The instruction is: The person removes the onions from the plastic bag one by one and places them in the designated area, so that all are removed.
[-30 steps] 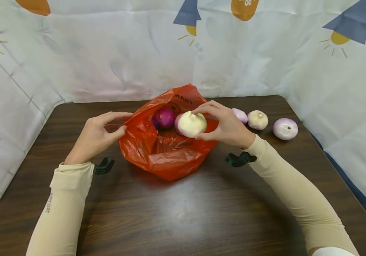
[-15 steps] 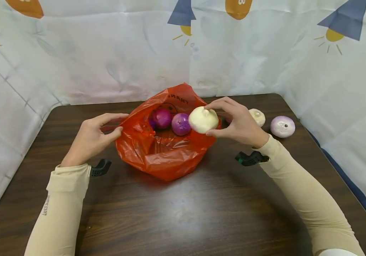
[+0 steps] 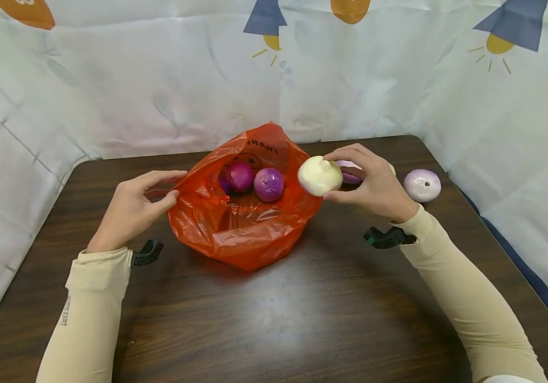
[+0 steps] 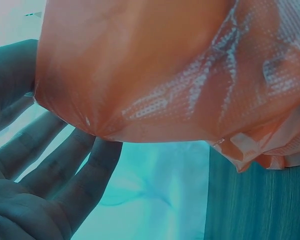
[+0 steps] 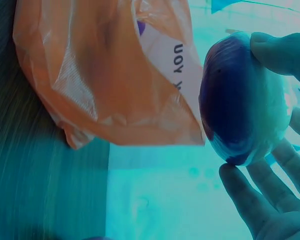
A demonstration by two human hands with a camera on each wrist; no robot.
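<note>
A red plastic bag (image 3: 242, 250) sits on the table with its mouth spread. My left hand (image 3: 132, 207) pinches its left rim between thumb and fingers; in the left wrist view the fingertips (image 4: 107, 150) are at the film's edge. Inside the bag lie a glossy purple onion (image 3: 268, 185), a darker onion (image 3: 240, 176) and part of another at its left. My right hand (image 3: 380, 183) grips a pale-topped onion (image 3: 320, 176) at the bag's right rim. From the right wrist view, that onion (image 5: 230, 100) has a purple underside and hangs beside the bag.
Right of the bag, a pale purple onion (image 3: 422, 185) rests near the table's right edge. Another onion (image 3: 349, 171) and a third sit partly hidden behind my right hand. A printed white curtain (image 3: 197, 80) hangs behind the dark wooden table (image 3: 264, 324).
My right hand has carried the pale onion from over the bag's mouth rightward to its right rim, uncovering the glossy purple onion inside. My left hand keeps its hold on the bag.
</note>
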